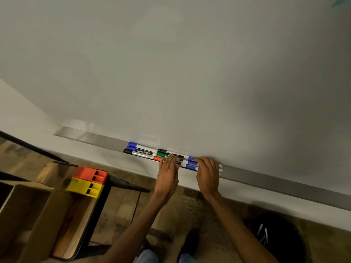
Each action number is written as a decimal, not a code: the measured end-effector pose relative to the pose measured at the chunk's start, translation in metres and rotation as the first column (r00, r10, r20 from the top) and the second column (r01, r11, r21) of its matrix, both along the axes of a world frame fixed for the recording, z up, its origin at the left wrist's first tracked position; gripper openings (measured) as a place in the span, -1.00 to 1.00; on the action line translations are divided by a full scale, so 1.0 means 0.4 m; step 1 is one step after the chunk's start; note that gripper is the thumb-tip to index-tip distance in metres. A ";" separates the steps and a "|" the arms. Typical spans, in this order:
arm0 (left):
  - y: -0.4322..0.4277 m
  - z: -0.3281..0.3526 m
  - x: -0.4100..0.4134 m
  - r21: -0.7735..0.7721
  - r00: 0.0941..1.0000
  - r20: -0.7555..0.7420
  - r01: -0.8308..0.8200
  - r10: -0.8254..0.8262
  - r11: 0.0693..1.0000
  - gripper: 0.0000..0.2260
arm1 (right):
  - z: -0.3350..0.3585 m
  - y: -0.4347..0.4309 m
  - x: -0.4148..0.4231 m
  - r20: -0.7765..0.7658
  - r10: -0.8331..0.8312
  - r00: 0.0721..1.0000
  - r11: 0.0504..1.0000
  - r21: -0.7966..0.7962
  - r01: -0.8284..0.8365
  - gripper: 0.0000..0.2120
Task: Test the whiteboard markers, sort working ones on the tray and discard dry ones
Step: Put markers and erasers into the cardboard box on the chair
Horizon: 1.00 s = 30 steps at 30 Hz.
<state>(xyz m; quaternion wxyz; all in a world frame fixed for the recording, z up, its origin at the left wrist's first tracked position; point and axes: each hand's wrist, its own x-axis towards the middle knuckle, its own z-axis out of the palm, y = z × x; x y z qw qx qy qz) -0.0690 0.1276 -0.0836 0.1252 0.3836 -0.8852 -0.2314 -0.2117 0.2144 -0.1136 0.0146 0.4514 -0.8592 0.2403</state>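
I'm seeing the markers lying in a tight bundle, lengthwise on the grey tray at the whiteboard's bottom edge. L hand is resting flat on the bundle's middle, fingers straight, not gripping. R hand is covering the bundle's right end, fingers bending over it; can't tell whether they're gripping. Lower left, red bin and yellow bin are sitting touching on a table. Black bin is standing lower right.
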 end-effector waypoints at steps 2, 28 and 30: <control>-0.017 0.030 0.048 -0.045 0.990 -0.107 -0.095 0.089 0.994 -0.78 | 0.027 -0.039 0.041 -0.023 0.029 0.999 0.999 -0.041 -0.030 -0.64; -0.374 -0.075 0.768 0.112 0.954 0.045 -0.300 0.297 0.947 -0.70 | -0.035 -0.472 0.823 0.306 0.469 0.829 0.791 0.271 -0.548 -0.34; -0.383 -0.062 0.771 0.084 0.968 0.086 -0.244 0.237 0.966 -0.65 | -0.036 -0.479 0.833 0.259 0.453 0.853 0.808 0.286 -0.516 -0.32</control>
